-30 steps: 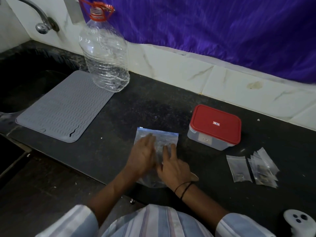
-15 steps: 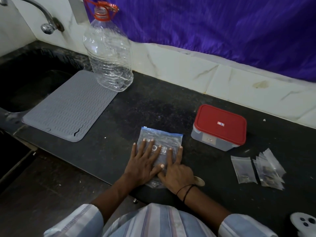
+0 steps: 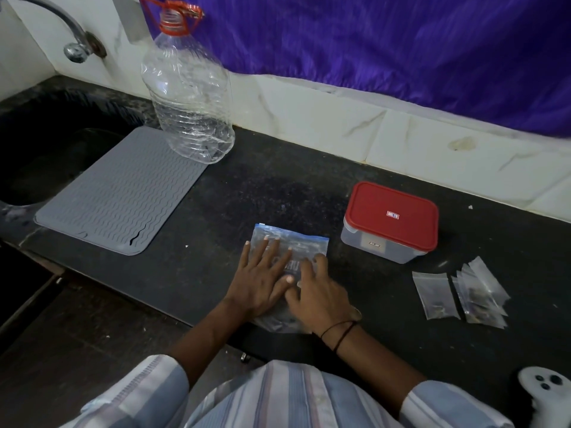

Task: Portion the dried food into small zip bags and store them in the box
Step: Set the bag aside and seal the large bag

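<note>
1. Both your hands lie flat on the large zip bag (image 3: 290,242), pinching nothing: left hand (image 3: 259,279) has its fingers spread and straight, pressing the bag down; right hand (image 3: 318,295) rests beside it with fingers loosely bent on the plastic, a black thread band on the wrist.
2. Your left thumb touches the right hand's index side; the two hands sit just beside each other.
3. Large zip bag lies flat on the black counter (image 3: 278,193), near its front edge, blue zip strip at the far end; dark contents show through near your wrists, too blurred to name.
4. White controller (image 3: 547,393) sits at the near right corner, partly cut off.
5. Small zip bags (image 3: 463,295) lie in a loose overlapping pile to the right of your right hand, well apart from it; dark bits inside a few.
6. Red-lidded box (image 3: 392,220) stands just beyond the small bags, to the right of the large bag, lid on.
7. Grey ribbed mat (image 3: 117,193) lies on the left, overlapping the sink (image 3: 46,143) edge.
8. Clear plastic bottle (image 3: 188,97), red neck ring, stands upright at the mat's far corner.
9. Tap (image 3: 74,41) on the wall at far left; purple cloth (image 3: 386,47) hangs behind.
</note>
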Tool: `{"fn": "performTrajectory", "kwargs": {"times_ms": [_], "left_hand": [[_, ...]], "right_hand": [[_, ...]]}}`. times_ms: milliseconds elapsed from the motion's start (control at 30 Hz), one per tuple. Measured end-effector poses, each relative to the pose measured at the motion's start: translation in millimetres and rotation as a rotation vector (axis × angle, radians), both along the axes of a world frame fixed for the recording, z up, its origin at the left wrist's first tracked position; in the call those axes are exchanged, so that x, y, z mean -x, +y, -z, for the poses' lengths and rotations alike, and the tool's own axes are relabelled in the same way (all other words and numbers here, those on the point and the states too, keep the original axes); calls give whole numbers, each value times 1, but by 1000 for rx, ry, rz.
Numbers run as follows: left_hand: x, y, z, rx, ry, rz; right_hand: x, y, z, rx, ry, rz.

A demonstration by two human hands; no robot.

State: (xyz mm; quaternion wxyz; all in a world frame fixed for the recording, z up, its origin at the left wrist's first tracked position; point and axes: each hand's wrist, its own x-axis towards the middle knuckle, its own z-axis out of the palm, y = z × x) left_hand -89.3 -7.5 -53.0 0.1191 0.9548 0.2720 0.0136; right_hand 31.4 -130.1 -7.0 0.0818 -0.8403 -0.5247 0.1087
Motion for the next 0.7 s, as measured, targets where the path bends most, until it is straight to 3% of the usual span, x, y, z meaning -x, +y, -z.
{"fn": "performTrajectory", "kwargs": {"times_ms": [200,467,567,700], "left_hand": [[-24,8,-1,-3,78,-42],[-25,12,15,-52,166,2],[-21,14,15,26,-1,1],[-12,19,13,376,-521,-136]], "right_hand": [[-12,20,-15,-529,336,166],[-23,13,-15,-708,600,374],[-28,15,-10,-748,720,442],[-30,12,10,-532,808,442]]}}
